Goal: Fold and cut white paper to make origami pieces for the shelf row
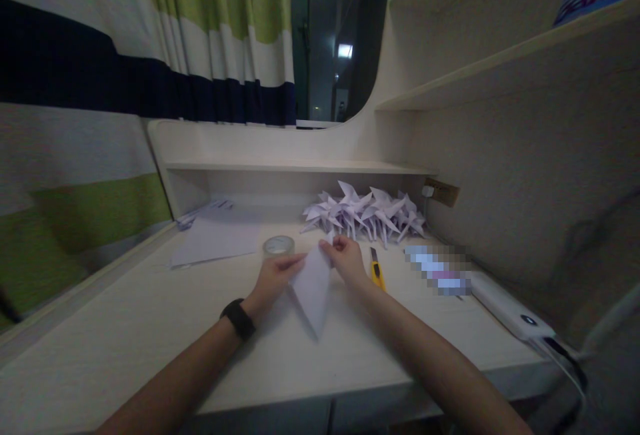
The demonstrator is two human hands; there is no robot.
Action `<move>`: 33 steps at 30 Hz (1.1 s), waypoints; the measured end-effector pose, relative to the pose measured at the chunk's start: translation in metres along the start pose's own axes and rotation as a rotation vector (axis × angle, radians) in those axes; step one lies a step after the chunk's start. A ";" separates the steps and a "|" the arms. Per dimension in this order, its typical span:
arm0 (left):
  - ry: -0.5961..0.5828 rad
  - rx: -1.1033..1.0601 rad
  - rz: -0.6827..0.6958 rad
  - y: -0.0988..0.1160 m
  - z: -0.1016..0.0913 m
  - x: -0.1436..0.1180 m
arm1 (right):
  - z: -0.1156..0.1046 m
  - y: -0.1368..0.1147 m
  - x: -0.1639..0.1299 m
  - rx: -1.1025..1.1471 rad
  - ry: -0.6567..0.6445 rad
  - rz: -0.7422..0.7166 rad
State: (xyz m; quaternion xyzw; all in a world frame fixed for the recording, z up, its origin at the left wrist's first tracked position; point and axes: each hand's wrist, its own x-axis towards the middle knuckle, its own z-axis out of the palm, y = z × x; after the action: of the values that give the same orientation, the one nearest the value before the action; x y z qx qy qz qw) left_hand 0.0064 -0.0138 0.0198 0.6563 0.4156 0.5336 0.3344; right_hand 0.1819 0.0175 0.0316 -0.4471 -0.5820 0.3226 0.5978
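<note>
Both hands are gripping a white folded paper sheet (313, 288) above the pale wooden desk (150, 328). The left hand (273, 281) is pinching its left edge; the right hand (346, 260) is pinching its top corner. A clear tape roll (279, 246), a yellow utility knife (377, 271) and a pile of white folded paper cranes (365, 215) are lying nearby

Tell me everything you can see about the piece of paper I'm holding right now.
The paper is white, thin and folded into a long kite-like shape, its sharp tip pointing toward you just above the pale desk. The left hand pinches its left edge; the right hand grips its top corner. Faint creases show. It is held tilted, in front of the pile of folded paper cranes.
</note>
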 end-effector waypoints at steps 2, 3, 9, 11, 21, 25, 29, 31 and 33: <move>-0.013 0.000 0.004 -0.001 0.000 0.000 | -0.001 0.000 0.001 0.085 -0.019 0.049; -0.019 -0.003 0.003 -0.002 0.000 0.000 | -0.001 0.000 0.002 0.109 -0.019 0.066; -0.032 -0.040 0.003 -0.004 0.000 0.001 | -0.002 0.002 0.004 0.112 0.015 0.068; -0.040 -0.068 -0.007 -0.004 0.000 0.000 | -0.002 0.000 0.004 0.156 -0.001 0.068; -0.064 -0.203 -0.111 -0.006 -0.002 0.001 | -0.010 -0.009 0.003 0.347 -0.163 0.144; -0.065 -0.192 -0.111 -0.007 -0.002 0.000 | -0.013 -0.009 0.004 0.380 -0.172 0.165; -0.091 -0.225 -0.145 -0.009 -0.002 0.001 | -0.015 -0.011 0.005 0.414 -0.210 0.191; -0.114 -0.226 -0.149 -0.009 -0.002 0.001 | -0.016 -0.011 0.006 0.409 -0.238 0.198; -0.145 -0.220 -0.133 -0.008 -0.002 0.001 | -0.017 -0.011 0.006 0.406 -0.250 0.196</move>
State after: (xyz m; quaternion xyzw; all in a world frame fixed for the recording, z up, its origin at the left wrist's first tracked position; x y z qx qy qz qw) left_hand 0.0033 -0.0091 0.0133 0.6237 0.3719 0.5036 0.4681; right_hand 0.1975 0.0157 0.0456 -0.3289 -0.5286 0.5418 0.5647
